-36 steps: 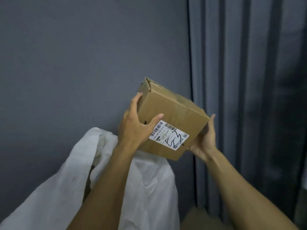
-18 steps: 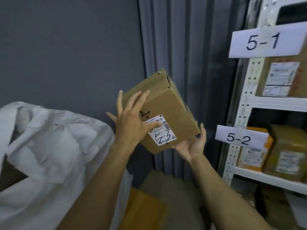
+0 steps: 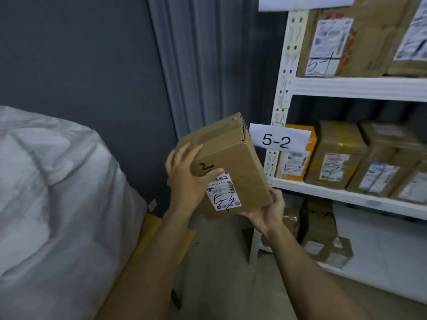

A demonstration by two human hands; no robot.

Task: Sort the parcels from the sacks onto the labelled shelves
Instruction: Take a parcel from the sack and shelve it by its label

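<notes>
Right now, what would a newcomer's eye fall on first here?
The cardboard box at centre, gripped by the left hand and right hand, white label facing the camera. Right of it, the 5-2 sign on the white shelf rack; a white sack fills the left.

Matt brown cardboard parcel (image 3: 233, 158), glossy paper label (image 3: 223, 195); crinkled white woven sack (image 3: 57, 192).

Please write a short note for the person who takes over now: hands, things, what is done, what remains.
Left hand grips the cardboard box at its left side; right hand holds it from below.
Its label is handwritten, seemingly 5-3.
Done: box is out of the white sack, held left of the 5-2 sign.
Remaining: place it on its shelf; no 5-3 sign is visible.
</notes>
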